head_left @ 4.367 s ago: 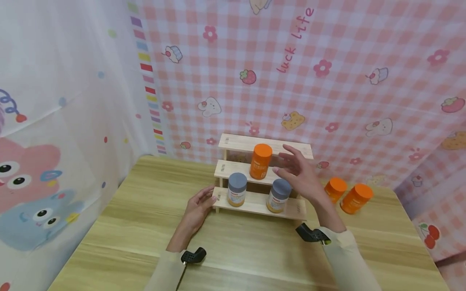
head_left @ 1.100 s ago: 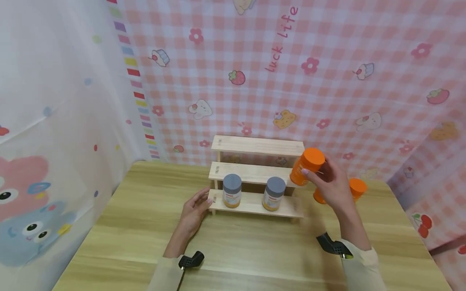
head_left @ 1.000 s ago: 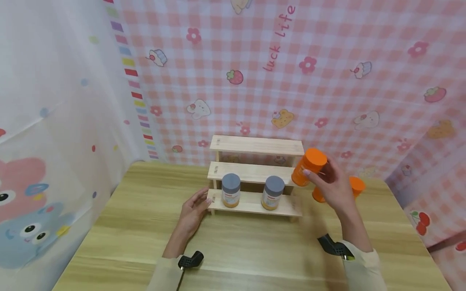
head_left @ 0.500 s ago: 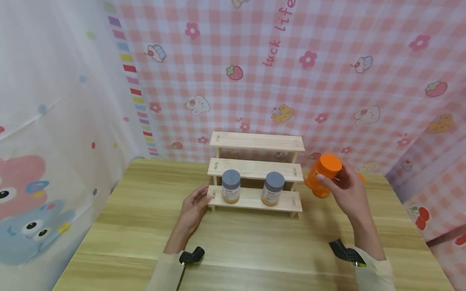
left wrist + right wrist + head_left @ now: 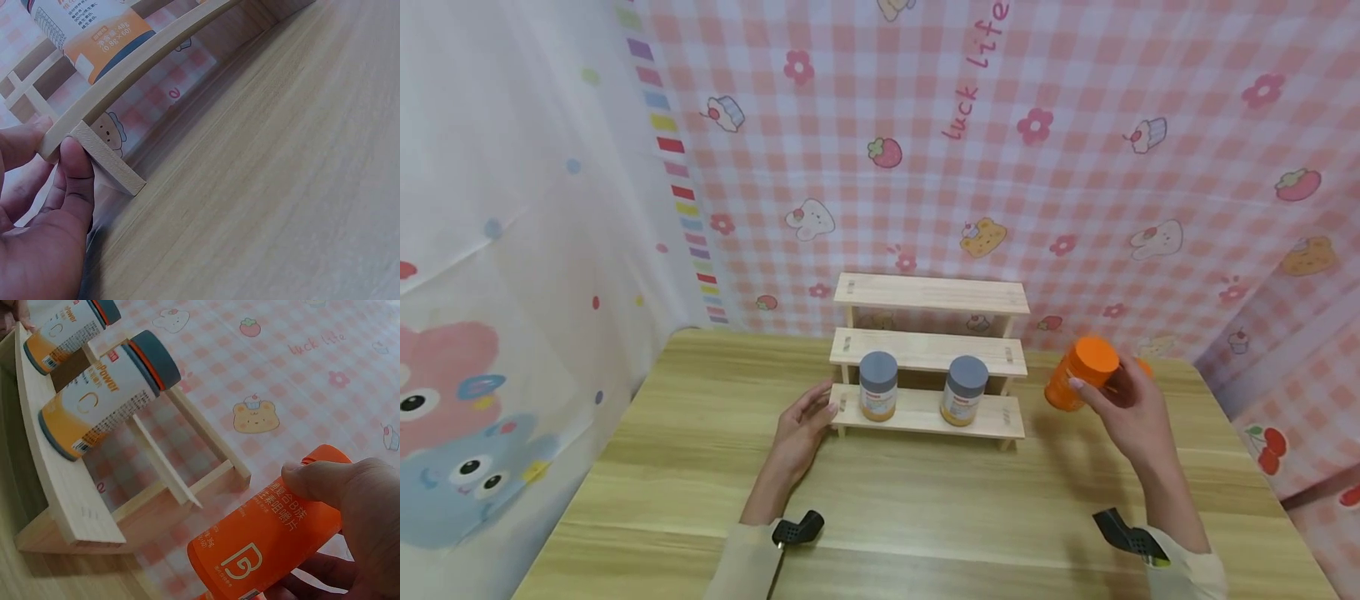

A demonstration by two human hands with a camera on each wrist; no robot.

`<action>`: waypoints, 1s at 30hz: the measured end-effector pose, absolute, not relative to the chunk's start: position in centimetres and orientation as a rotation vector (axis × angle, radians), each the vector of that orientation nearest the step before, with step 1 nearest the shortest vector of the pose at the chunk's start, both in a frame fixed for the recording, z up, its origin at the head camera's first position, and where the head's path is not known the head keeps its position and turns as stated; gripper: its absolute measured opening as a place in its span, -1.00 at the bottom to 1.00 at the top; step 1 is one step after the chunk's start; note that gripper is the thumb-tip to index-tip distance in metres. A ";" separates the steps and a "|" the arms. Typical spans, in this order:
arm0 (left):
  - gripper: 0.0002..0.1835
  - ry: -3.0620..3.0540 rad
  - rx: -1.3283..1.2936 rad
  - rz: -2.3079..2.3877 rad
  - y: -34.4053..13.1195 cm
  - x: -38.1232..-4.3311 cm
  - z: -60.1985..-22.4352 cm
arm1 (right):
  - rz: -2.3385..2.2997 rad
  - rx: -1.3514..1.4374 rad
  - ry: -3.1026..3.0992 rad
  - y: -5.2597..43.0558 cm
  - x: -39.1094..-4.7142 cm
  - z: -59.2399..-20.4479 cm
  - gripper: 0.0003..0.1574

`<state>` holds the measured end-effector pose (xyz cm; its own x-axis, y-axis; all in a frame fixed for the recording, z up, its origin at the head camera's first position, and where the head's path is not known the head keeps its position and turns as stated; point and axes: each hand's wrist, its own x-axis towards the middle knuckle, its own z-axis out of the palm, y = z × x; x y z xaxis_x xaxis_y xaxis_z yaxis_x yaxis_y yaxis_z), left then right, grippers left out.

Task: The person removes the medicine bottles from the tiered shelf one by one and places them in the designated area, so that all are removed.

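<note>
My right hand (image 5: 1131,408) holds an orange pill bottle (image 5: 1082,373) by its upper part, thumb in front, to the right of a three-step wooden display stand (image 5: 932,350). The bottle tilts, and its label with a large B (image 5: 244,559) faces the right wrist camera. My left hand (image 5: 800,429) pinches the left end of the stand's lowest step, thumb and fingers around the board (image 5: 94,103). On that step stand two grey-capped bottles, one at left (image 5: 878,387) and one at right (image 5: 964,392). Whether the held bottle touches the table cannot be told.
Behind my right hand shows a sliver of another orange bottle (image 5: 1144,367), mostly hidden. The stand is on a wood-grain table (image 5: 910,517) in front of a pink checked cloth (image 5: 925,192). A white printed cloth (image 5: 535,250) hangs at the left.
My right hand took the orange bottle off the middle step and carried it right and down, beside the stand, in front of the other orange bottles. My left hand stays at the stand's end.
</note>
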<state>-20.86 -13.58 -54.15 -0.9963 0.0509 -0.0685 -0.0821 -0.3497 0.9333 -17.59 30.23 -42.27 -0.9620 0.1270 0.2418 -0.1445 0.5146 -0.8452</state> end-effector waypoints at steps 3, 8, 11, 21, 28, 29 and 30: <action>-0.44 1.755 -0.035 2.513 -13.6 -20.9 -54.3 | 1.431 0.006 -2.485 30.6 -17.5 -42.9 -0.27; -0.46 1.770 -0.042 2.508 -13.6 -20.9 -54.3 | 1.405 -0.001 -2.515 31.3 -17.4 -44.0 -0.27; -0.47 1.764 -0.052 2.509 -13.6 -20.9 -54.2 | 1.407 -0.012 -2.533 31.7 -17.2 -44.7 -0.28; -0.45 1.739 -0.059 2.510 -13.5 -20.9 -54.1 | 1.432 -0.071 -2.596 32.9 -16.4 -46.8 -0.17; -0.47 1.742 -0.045 2.533 -13.5 -21.0 -54.5 | 1.474 -0.069 -2.584 33.1 -16.3 -48.5 -0.18; -0.47 1.748 -0.042 2.531 -13.5 -21.0 -54.4 | 1.478 -0.075 -2.582 33.1 -16.3 -48.7 -0.17; -0.47 1.747 -0.044 2.530 -13.4 -20.9 -54.4 | 1.479 -0.082 -2.583 33.2 -16.3 -48.9 -0.17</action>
